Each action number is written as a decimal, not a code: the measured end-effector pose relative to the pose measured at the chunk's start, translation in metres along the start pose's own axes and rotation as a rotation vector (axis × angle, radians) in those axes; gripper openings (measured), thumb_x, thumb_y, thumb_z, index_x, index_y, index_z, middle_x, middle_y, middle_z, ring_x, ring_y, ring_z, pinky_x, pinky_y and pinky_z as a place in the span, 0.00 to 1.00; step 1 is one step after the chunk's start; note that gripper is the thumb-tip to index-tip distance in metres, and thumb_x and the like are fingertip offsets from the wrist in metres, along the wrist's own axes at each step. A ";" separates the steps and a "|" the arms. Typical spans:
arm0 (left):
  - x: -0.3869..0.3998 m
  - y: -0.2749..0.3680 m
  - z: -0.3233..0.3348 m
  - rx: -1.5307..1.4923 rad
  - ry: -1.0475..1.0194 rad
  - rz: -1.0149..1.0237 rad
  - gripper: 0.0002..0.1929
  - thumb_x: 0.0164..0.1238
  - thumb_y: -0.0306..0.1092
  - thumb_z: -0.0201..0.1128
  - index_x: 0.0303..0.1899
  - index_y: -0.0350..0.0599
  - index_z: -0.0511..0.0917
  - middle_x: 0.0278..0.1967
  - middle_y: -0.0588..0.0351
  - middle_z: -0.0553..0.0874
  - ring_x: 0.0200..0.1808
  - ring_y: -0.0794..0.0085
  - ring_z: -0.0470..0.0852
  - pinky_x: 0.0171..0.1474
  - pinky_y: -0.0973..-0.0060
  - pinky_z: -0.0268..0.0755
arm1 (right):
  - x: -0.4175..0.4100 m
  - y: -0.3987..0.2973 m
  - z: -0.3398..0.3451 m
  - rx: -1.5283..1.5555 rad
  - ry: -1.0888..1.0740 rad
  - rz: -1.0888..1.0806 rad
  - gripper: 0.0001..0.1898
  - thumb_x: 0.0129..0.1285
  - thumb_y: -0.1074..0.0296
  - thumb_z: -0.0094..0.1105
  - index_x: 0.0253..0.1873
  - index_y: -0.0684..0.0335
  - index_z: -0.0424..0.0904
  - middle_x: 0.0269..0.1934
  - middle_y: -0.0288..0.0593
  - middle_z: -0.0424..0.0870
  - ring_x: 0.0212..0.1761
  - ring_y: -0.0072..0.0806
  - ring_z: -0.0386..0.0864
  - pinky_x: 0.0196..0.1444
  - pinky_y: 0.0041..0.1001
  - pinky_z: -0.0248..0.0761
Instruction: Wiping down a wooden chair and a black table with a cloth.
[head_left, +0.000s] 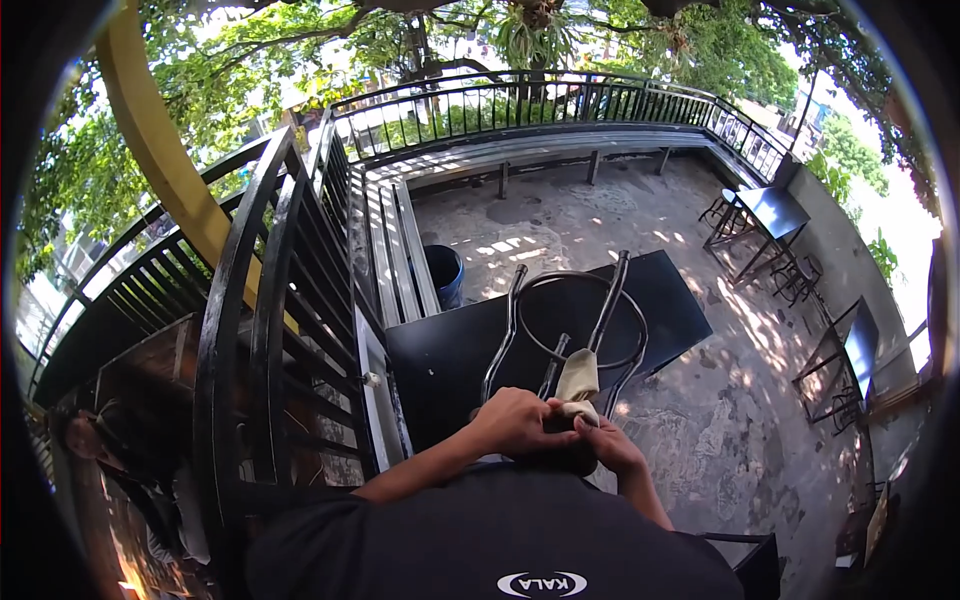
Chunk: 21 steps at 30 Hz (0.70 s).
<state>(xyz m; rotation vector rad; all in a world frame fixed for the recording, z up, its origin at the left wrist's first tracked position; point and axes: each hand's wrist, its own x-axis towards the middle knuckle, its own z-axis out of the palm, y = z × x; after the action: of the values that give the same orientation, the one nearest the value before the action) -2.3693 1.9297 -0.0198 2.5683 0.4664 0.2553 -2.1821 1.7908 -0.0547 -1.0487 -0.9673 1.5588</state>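
Observation:
Both of my hands pinch a beige cloth (579, 376) near my chest, at the near side of a black table (450, 345). My left hand (514, 421) has its fingers curled at the cloth's lower left part. My right hand (611, 444) grips its lower end, close to the left fingertips. The cloth lies against one leg of an upturned stool (611, 300) with dark metal legs and a ring between them. The stool's seat is mostly hidden by my hands and shirt.
A blue bin (448, 279) stands beyond the table, beside a slatted bench (405, 240). Black metal railings (274, 322) rise close on the left, with another person (142, 465) beyond them. Tables (772, 210) and stools (799, 277) stand along the right wall.

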 end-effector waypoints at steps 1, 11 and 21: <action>0.000 0.002 -0.002 0.049 -0.068 -0.030 0.35 0.65 0.75 0.58 0.33 0.46 0.88 0.23 0.46 0.84 0.28 0.50 0.86 0.33 0.58 0.76 | 0.000 -0.008 0.002 0.066 0.008 0.033 0.28 0.82 0.53 0.51 0.77 0.65 0.67 0.74 0.38 0.72 0.75 0.30 0.68 0.76 0.31 0.60; 0.001 0.003 -0.011 0.002 0.022 -0.019 0.36 0.65 0.75 0.59 0.27 0.44 0.87 0.21 0.43 0.83 0.29 0.48 0.86 0.34 0.58 0.76 | 0.095 -0.045 -0.074 0.304 0.382 -0.381 0.26 0.83 0.48 0.44 0.74 0.60 0.69 0.62 0.46 0.82 0.61 0.36 0.83 0.64 0.37 0.77; -0.003 0.009 -0.010 -0.020 0.027 0.013 0.35 0.63 0.71 0.64 0.20 0.43 0.78 0.20 0.45 0.79 0.28 0.48 0.83 0.31 0.56 0.72 | 0.069 0.010 -0.045 0.074 0.424 -0.173 0.24 0.85 0.52 0.43 0.77 0.55 0.66 0.62 0.36 0.78 0.60 0.24 0.78 0.62 0.27 0.72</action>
<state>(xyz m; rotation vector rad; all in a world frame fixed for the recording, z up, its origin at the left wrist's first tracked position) -2.3724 1.9252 -0.0071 2.5518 0.4544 0.2976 -2.1520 1.8600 -0.0898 -1.1515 -0.6817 1.1591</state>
